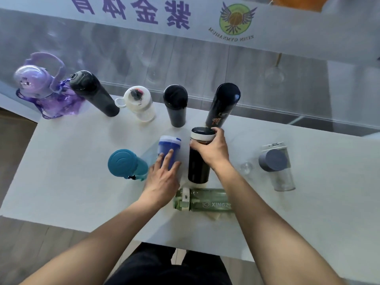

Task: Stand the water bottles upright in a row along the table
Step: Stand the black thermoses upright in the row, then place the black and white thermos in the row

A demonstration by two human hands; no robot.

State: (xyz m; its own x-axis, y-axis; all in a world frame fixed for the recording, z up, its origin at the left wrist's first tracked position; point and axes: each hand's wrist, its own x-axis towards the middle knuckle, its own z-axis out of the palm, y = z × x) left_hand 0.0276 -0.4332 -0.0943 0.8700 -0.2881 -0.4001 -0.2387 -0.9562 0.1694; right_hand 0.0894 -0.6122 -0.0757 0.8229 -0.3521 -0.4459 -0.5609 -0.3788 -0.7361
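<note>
The right hand (211, 149) gripped the white collar of a dark bottle (199, 161), fingers curled over its black lid, thumb on the near side; the bottle stood upright at the table's middle. The left hand (162, 177) lay with fingers spread narrowly against the near side of a blue shaker bottle (169, 150), touching but not closed around it. Ten bottles were counted on the white table (67, 167).

Five stood in a row along the far edge: a purple handled jug (41, 91), a black flask (94, 93), a clear bottle with white loop lid (139, 105), a black tumbler (175, 105) and a tall navy flask (223, 105).

Three more stood nearer: the two handled ones and a teal-lidded bottle (126, 164) just left of the shaker. A clear cup with grey lid (276, 167) stood well apart at the right. One green bottle (205, 200) lay on its side, marked XINGX, between the forearms.
</note>
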